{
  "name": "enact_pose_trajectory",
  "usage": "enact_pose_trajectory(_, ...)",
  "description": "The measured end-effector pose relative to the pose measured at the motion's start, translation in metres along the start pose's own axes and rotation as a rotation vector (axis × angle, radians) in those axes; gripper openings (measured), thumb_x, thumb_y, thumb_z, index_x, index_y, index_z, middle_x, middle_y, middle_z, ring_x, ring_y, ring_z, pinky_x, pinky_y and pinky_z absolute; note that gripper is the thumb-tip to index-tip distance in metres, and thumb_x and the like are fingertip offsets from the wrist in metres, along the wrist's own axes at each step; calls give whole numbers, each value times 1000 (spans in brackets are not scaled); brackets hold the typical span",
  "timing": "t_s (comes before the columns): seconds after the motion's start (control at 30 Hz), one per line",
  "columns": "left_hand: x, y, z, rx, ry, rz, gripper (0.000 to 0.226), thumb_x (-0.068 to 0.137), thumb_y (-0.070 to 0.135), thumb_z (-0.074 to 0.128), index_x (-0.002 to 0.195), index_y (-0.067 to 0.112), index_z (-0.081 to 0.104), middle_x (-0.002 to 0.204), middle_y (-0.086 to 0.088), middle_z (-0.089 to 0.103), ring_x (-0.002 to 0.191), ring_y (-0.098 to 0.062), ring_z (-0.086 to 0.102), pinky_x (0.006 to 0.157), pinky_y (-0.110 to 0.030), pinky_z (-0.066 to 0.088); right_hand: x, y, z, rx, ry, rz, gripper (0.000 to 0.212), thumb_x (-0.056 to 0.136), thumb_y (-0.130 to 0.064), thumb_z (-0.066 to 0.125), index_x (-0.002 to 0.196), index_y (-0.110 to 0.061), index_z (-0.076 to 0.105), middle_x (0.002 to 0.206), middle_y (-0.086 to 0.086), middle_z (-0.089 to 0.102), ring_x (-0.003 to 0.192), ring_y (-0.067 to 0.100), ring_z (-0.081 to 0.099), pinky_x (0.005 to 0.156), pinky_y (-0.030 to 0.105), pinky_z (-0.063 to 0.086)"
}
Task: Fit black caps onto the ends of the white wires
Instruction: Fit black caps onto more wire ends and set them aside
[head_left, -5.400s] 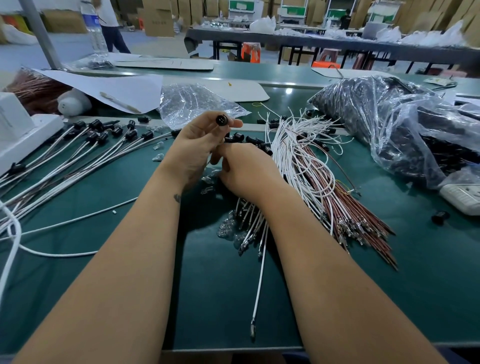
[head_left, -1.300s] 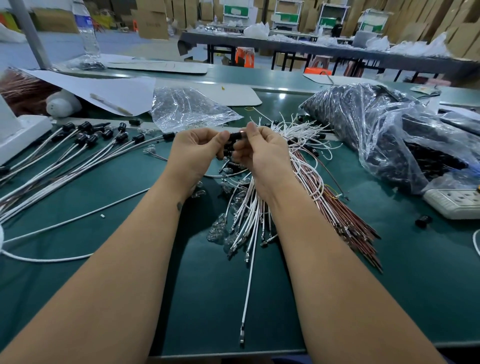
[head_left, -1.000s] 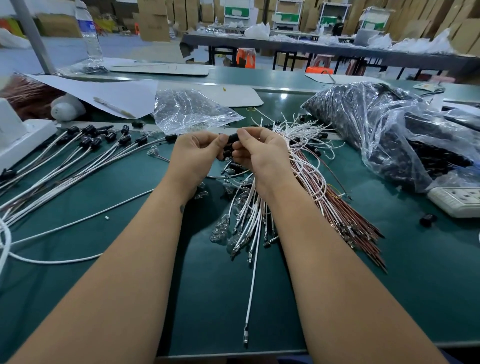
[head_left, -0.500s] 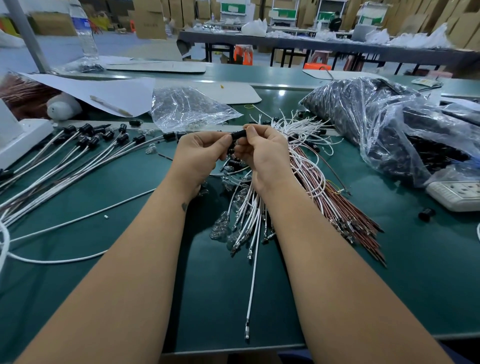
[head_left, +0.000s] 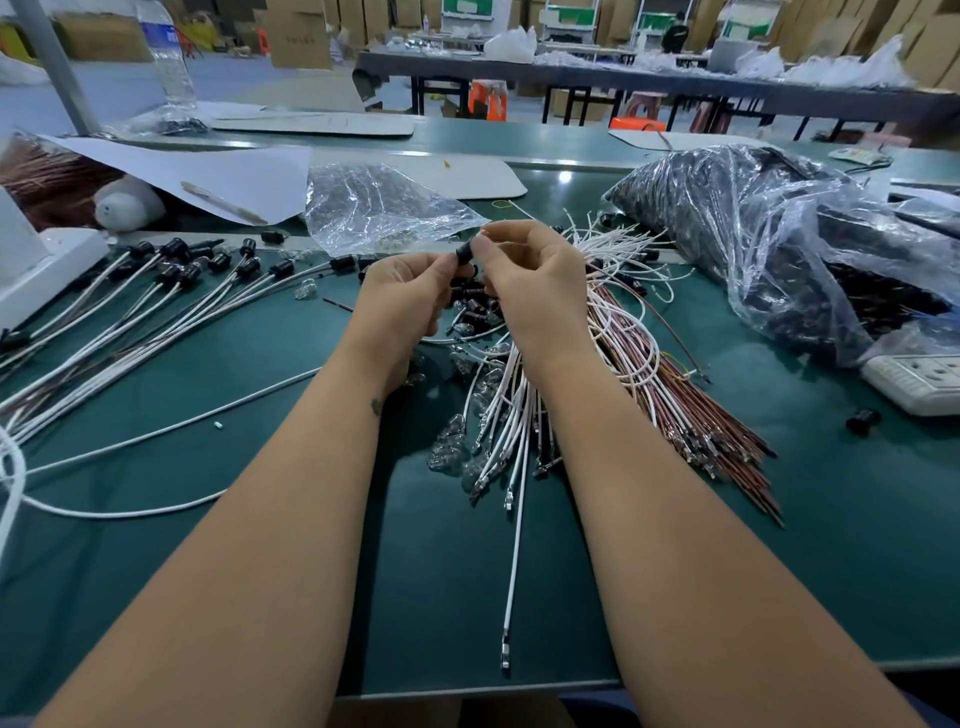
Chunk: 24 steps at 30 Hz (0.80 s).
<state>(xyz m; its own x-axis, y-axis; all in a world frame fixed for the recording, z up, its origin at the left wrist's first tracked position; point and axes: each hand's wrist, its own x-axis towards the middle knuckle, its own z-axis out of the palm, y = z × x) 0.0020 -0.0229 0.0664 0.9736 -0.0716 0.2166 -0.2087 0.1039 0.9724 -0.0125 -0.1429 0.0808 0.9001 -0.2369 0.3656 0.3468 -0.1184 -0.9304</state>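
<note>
Both hands meet above the middle of the green tabletop (head_left: 857, 545), toward its far edge. The left hand (head_left: 402, 296) and the right hand (head_left: 535, 283) have their fingers curled in, pinching a black cap (head_left: 464, 253) between the fingertips from both sides. The cap is lifted clear of the tabletop. Whether a wire end sits in it cannot be told, since the fingers cover that spot.

Directly beneath the hands lies a bundle of white wires (head_left: 506, 415), fanned out toward the near edge, with one long white wire (head_left: 514, 561) reaching almost to that edge, its metal tip just short of it. Small clear bulbs (head_left: 449, 447) lie among the wire ends, and a few loose black caps (head_left: 470, 301) lie between the two wrists. Just to the right of the white bundle, touching it, is a bundle of brown wires (head_left: 717, 431) slanting toward the right near side.

On the left part of the tabletop a row of finished wires (head_left: 156, 312) lies spread out, each with a black cap on its far end. A crumpled clear bag (head_left: 374, 208) sits just beyond the hands near the far edge. At the right far corner a large plastic bag of black parts (head_left: 769, 234) is heaped, with a white power strip (head_left: 919, 382) at its near side and one stray black cap (head_left: 861, 420) beside that. A sheet of white paper (head_left: 208, 171) with a pen (head_left: 223, 202) on it lies at the far left.
</note>
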Motion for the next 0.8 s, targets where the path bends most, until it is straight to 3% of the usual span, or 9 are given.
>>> enact_pose_trajectory(0.1, -1, 0, 1, 14, -1, 13, 28, 98, 15, 53, 72, 14, 64, 45, 11, 38, 45, -7, 26, 43, -17, 24, -2, 2, 3, -144, 42, -106, 14, 83, -12, 74, 95, -13, 66, 72, -9, 63, 67, 6, 61, 74, 31, 56)
enact_pose_trajectory(0.2, 1, -1, -1, 10, 1, 5, 15, 94, 14, 59, 83, 9, 68, 48, 9, 47, 44, -5, 30, 43, -16, 25, -2, 2, 4, -174, 77, -129, 19, 84, -15, 74, 101, -13, 65, 76, -6, 65, 71, 8, 63, 72, 29, 56)
enact_pose_trajectory(0.33, 1, -2, -1, -81, -19, 10, 13, 91, 13, 63, 84, 6, 71, 63, -1, 68, 44, -5, 41, 44, -13, 33, -1, 5, 6, -103, 67, -75, 10, 86, -13, 70, 92, -11, 63, 83, 7, 67, 79, 24, 68, 76, 43, 57)
enact_pose_trajectory(0.53, -1, -5, 3, 92, 26, 130, 16, 87, 16, 69, 74, 8, 72, 54, 6, 65, 44, -2, 40, 45, -12, 33, 1, 7, 11, -95, 71, 29, 21, 89, -21, 68, 79, -12, 51, 86, 20, 64, 82, 37, 65, 75, 53, 55)
enact_pose_trajectory(0.7, -5, -4, 8, 116, 37, 154, 14, 88, 4, 64, 89, -10, 69, 50, 8, 65, 40, 5, 50, 47, -3, 36, 3, 11, 12, -81, 72, 57, 26, 92, -14, 63, 72, -16, 47, 84, 21, 64, 80, 38, 65, 69, 51, 57)
enact_pose_trajectory(0.8, -5, -3, 9, 126, 41, 137, 15, 88, 1, 63, 90, -12, 68, 50, 7, 65, 39, 4, 50, 46, -3, 36, 3, 10, 10, -24, 32, 83, 25, 93, -11, 61, 73, -13, 47, 86, 26, 63, 73, 36, 65, 56, 35, 57)
